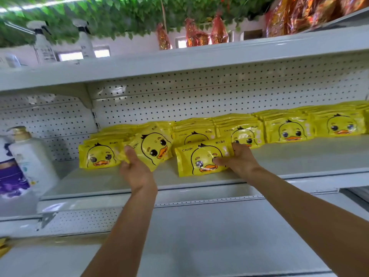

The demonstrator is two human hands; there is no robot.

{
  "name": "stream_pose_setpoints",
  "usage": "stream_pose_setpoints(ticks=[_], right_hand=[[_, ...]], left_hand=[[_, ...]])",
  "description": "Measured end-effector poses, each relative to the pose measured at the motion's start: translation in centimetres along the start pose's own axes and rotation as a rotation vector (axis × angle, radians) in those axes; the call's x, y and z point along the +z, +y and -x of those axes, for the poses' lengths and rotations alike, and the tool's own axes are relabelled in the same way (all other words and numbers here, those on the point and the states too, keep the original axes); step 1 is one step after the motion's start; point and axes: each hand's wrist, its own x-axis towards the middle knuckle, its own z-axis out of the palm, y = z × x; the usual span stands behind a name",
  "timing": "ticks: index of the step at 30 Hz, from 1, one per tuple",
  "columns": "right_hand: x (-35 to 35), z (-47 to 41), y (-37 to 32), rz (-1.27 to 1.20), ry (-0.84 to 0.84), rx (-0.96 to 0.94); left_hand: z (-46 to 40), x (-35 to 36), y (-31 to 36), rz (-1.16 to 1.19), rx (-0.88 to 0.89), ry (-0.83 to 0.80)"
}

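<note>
Yellow wet-wipe packs printed with a duck face stand in rows along a white shelf (pixel 299 156). My left hand (pixel 135 168) grips one tilted pack (pixel 153 148) at its lower left corner, thumb on its front. My right hand (pixel 239 158) holds another pack (pixel 201 160) at its right edge, the thumb across its front; this pack leans forward near the shelf's front. A further pack (pixel 99 156) stands upright at the left end of the row. Stacks of the same packs (pixel 289 130) continue to the right.
A white pump bottle (pixel 30 158) and a purple-labelled bottle (pixel 10 176) stand at the left. The shelf above carries spray bottles (pixel 43 43) and red-gold wrapped packets (pixel 195 35). Green artificial leaves hang overhead. A perforated white back panel (pixel 199 92) lies behind the packs.
</note>
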Motion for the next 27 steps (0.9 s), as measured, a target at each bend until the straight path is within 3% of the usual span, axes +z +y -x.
stream_pose_setpoints(ticks=[5,11,18,21,23,25,27], right_hand=[[3.3,-3.0,-0.7,0.093,0.130,-0.082],[5.5,-5.5,-0.2,0.237,0.227,-0.038],[6.1,-5.7,-0.2,0.461,0.265,-0.004],[5.7,-5.6,0.3,0.552,0.426,-0.205],[5.4,-4.6,-0.3,0.372,0.488,-0.419],[5.0,-3.1,-2.1,0.071,0.288,-0.400],[4.6,-1.7,-3.0,-0.141,-0.019,-0.225]], left_hand=[[-2.1,-1.0,0.1,0.027,-0.199,-0.036],[-4.4,-1.7,-0.4,0.066,-0.193,-0.013],[-5.2,-1.3,-1.6,0.049,-0.229,-0.100],[-4.6,-0.8,-1.9,0.034,-0.229,-0.168],[-3.9,-0.3,-1.8,0.033,-0.237,-0.209],[-3.0,0.4,-2.0,0.001,-0.269,-0.243],[-2.1,1.2,-2.4,-0.020,-0.317,-0.312]])
